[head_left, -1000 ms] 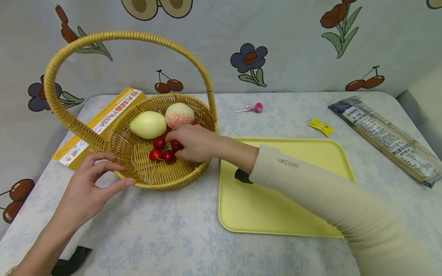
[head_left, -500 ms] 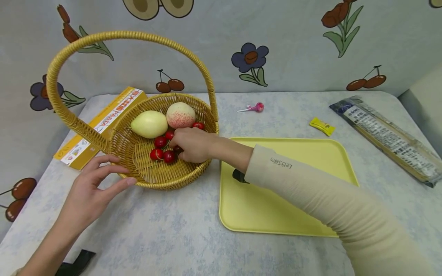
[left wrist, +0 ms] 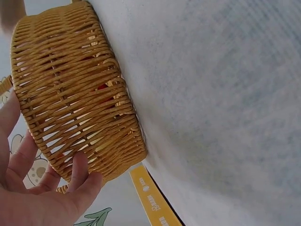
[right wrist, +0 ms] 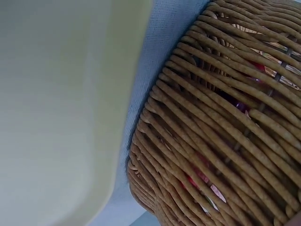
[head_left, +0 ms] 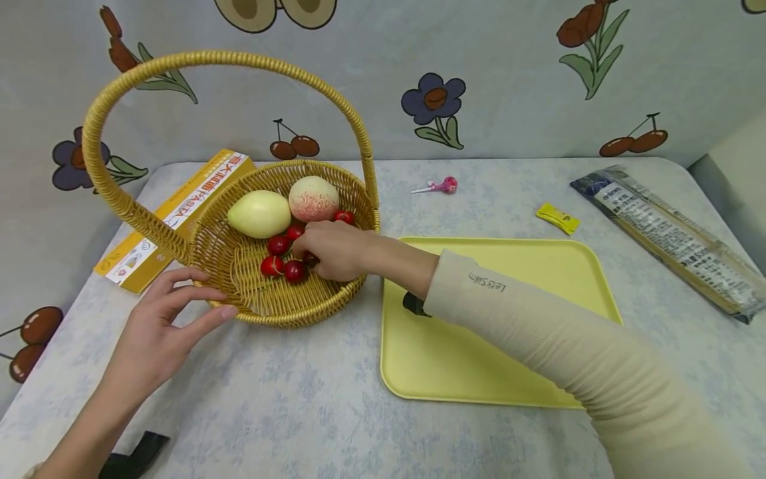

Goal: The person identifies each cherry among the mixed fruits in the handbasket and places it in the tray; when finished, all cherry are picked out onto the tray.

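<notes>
Basket (head_left: 254, 291) — left grip (head_left: 158, 336) spread against it, right grip (head_left: 340, 251) pinching a dark cherry (head_left: 310, 259).

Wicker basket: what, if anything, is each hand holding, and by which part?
The left hand holds the wicker basket by its near-left rim. The right hand is among the cherries; whether it pinches one is unclear.

Hidden in the head view: most of a dark cherry (head_left: 310, 260), behind the right hand (head_left: 338, 251); part of a yellow box (head_left: 194, 196), behind the wicker basket (head_left: 299, 317); middle of the yellow tray (head_left: 455, 362), beneath the cream sleeve (head_left: 538, 326). Cut off: sleeve, lower edge; left hand (left wrist: 47, 205), left-wrist view. Blurred: tray, right-wrist view. Too small to read: print on yellow wrapper (head_left: 558, 218).
</notes>
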{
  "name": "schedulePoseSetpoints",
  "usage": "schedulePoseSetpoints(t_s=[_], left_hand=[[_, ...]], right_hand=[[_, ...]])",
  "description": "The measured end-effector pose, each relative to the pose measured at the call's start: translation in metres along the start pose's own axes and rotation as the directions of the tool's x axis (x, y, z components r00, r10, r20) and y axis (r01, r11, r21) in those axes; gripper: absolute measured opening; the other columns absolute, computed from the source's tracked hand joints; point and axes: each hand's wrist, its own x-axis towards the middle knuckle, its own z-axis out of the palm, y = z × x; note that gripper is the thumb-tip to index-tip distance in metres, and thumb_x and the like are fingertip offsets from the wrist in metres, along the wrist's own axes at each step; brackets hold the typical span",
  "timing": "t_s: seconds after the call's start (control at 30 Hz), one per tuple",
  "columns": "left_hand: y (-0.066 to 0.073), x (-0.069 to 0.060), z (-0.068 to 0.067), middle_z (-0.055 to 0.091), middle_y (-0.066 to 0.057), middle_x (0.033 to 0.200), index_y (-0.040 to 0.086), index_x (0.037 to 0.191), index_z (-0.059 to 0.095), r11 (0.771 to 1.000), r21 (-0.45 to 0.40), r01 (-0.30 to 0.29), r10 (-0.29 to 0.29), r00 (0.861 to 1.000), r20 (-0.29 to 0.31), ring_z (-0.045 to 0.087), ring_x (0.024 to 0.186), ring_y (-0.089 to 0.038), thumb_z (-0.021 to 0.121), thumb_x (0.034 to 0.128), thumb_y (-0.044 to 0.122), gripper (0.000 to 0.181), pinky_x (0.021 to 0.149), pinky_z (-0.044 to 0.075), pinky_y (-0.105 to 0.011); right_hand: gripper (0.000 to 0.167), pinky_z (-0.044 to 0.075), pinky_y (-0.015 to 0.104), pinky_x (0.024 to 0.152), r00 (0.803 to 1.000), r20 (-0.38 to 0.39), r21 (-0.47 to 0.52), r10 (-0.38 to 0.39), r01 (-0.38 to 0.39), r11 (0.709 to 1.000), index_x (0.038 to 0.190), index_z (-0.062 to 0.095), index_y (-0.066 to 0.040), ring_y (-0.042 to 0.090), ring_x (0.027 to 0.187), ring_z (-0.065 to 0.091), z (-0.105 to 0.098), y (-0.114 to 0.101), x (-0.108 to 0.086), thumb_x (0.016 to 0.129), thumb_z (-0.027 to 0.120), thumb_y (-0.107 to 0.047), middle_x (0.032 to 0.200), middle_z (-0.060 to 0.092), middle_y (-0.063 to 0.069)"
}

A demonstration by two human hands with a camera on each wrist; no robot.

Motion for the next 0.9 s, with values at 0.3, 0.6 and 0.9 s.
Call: schedulePoseSetpoints(t_s=[0.3, 0.6, 0.9], left_hand=[[0.001, 0.001, -0.001, 0.05, -0.005, 0.12, 0.004, 0.096, 0.074, 1.0, 0.022, 0.006, -0.006, 1.0, 0.001, 0.04, 0.115, -0.007, 0.079, 0.0864, 0.017, 0.017, 0.098, 0.036, -0.064], [0.002, 0.002, -0.002, 0.049, -0.009, 0.121, 0.003, 0.098, 0.073, 1.0, -0.004, 0.015, -0.015, 1.0, 0.025, 0.039, 0.117, -0.022, 0.078, 0.0874, 0.019, 0.02, 0.097, 0.034, -0.071], [0.002, 0.002, -0.003, 0.048, -0.009, 0.121, 0.002, 0.099, 0.073, 1.0, -0.002, 0.022, -0.022, 0.999, 0.033, 0.04, 0.117, -0.026, 0.077, 0.0883, 0.019, 0.021, 0.098, 0.034, -0.071]], right_hand=[[0.028, 0.048, 0.028, 0.077, 0.999, -0.051, -0.008, 0.005, -0.005, 1.0, 0.116, 0.069, -0.017, 0.014, 0.101, 0.051, 0.001, -0.001, -0.003, 0.094, 0.058, -0.003, 0.112, 0.06, 0.001], [0.028, 0.045, 0.024, 0.077, 0.977, -0.211, 0.067, -0.022, 0.037, 0.997, 0.125, 0.068, -0.014, 0.013, 0.097, 0.049, 0.001, -0.002, -0.017, 0.097, 0.061, -0.014, 0.114, 0.057, 0.003], [0.029, 0.044, 0.025, 0.077, 0.931, -0.358, 0.168, -0.064, 0.132, 0.977, 0.122, 0.069, -0.01, 0.017, 0.093, 0.052, -0.001, -0.01, -0.059, 0.094, 0.064, -0.008, 0.111, 0.055, 0.004]])
